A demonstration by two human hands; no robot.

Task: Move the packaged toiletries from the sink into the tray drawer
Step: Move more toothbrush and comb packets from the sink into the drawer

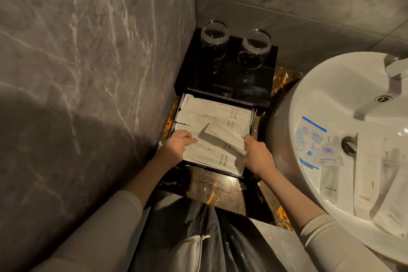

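Toothbrush packets (215,109) lay crosswise in the drawer (254,117). The right hand (257,154) pinched one packet's end; the left hand (178,142) pressed flat, fingers spread. More packets (366,168) waited in the sink (326,86), nearer the right.

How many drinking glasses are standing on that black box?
2. One glass stands at the back left of the black box, the other glass beside it to the right. None seem hidden.

Hotel bathroom — sink (309,104), toothbrush packets (217,110), marble walls (88,51).
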